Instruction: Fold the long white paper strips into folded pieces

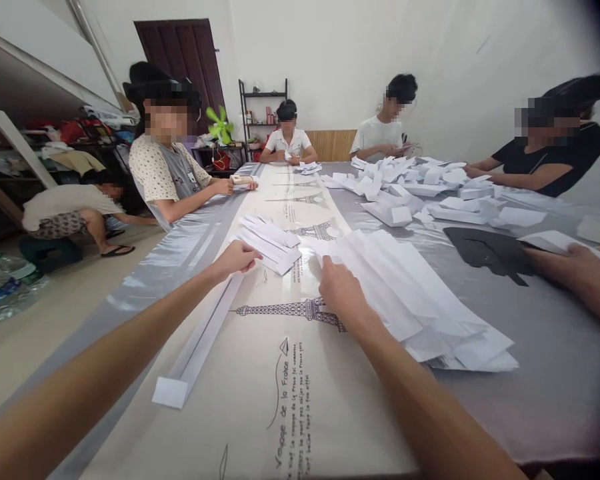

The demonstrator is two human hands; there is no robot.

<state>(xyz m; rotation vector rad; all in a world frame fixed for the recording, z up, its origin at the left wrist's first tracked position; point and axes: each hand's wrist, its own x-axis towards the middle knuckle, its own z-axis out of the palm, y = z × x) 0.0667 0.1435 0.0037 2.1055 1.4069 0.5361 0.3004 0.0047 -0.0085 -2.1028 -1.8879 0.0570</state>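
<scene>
Hands: well apart over the table runner (275, 427), which is printed with Eiffel Towers and lettering. Left hand (236, 260): fingers curled, thumb and forefinger at the near-left edge of the folded papers (273, 245); cannot tell which piece, if any, is pinched. Long folded paper strip (200, 347) runs from below this hand toward the wearer, slanting left, its end flap (171, 392) turned over. Right hand (341, 288): fingers bent at the left edge of the fanned paper stack (410, 300); cannot tell whether a sheet is gripped.

Paper stack lies right of the runner's middle, spreading onto the grey satin tablecloth (545, 407). Farther right, a co-worker's hand (585, 270) holds white paper (550, 241) beside a dark flat piece (485, 250). Beyond: large heap of folded white paper pieces (420, 187). Four people sit or stand around the table; another crouches at far left near plastic bottles (10, 283).
</scene>
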